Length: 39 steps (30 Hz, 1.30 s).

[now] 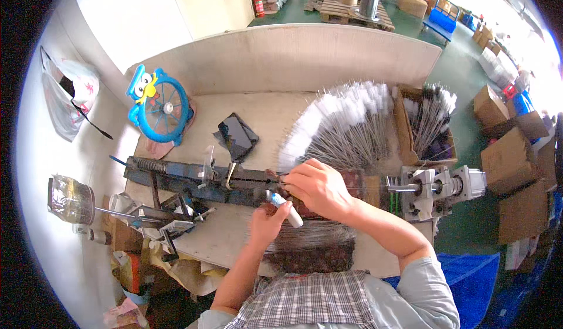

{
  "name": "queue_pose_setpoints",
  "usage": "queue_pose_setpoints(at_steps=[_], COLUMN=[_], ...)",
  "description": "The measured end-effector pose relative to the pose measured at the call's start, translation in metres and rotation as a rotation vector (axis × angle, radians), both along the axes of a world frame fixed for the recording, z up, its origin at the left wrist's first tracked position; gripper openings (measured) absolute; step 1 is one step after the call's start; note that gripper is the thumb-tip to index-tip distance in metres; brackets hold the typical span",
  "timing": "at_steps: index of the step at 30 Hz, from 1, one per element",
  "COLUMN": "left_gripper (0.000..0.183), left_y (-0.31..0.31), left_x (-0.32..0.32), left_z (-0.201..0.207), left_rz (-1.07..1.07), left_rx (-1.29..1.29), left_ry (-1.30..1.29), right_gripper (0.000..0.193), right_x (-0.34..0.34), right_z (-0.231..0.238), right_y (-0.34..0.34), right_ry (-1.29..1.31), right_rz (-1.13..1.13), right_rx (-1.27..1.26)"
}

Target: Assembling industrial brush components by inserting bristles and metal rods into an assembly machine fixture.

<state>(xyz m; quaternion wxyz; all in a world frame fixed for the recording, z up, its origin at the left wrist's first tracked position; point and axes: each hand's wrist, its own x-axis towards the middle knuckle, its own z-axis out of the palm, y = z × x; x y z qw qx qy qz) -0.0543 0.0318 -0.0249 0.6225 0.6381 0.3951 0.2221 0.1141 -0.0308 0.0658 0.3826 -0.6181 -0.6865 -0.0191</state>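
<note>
In front of me runs a long dark metal fixture (234, 195) across the bench. My left hand (267, 224) is closed around a small white tube-shaped thing with a blue band (293, 216), tilted against the fixture's near edge. My right hand (319, 189) is just above and to the right of it, fingers pinched together over the fixture; whatever they hold is hidden. Beyond the right hand, many thin wire brushes with white bristles (337, 121) lie fanned out. A bundle of thin wires (311, 238) lies between my forearms.
At the fixture's right end sits a motor with shaft clamps (437, 188). Behind it stands a cardboard box of dark-tipped wire brushes (404, 124). A blue cartoon fan (167, 109) and a dark phone (236, 135) are at the back left. A low board (281, 56) edges the bench.
</note>
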Motion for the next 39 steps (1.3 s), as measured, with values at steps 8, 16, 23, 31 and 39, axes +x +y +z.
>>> queue_pose_setpoints(at_steps=[8,16,23,31,39], left_gripper=[0.010,0.029,0.033,0.022,0.011], left_y=[-0.027,0.008,0.048,0.065,0.022], left_x=[0.029,-0.023,-0.123,-0.152,-0.097], left_z=[0.008,-0.017,-0.022,-0.035,-0.016], left_rz=[0.170,-0.060,0.649,0.736,0.575], left_rx=[-0.254,0.265,-0.564,-0.595,-0.194], left_ry=[-0.345,0.250,-0.333,-0.444,-0.431], right_gripper=[0.020,0.018,0.022,0.028,0.023], right_x=[0.006,-0.006,0.008,-0.005,0.020], right_z=[-0.059,-0.076,-0.064,-0.057,0.004], right_y=[-0.059,-0.028,-0.044,-0.043,-0.056], right_ry=[0.085,0.028,0.105,0.182,-0.041], right_rz=[0.074,0.060,0.090,0.111,-0.033], right_rx=[-0.220,-0.353,-0.333,-0.411,-0.080])
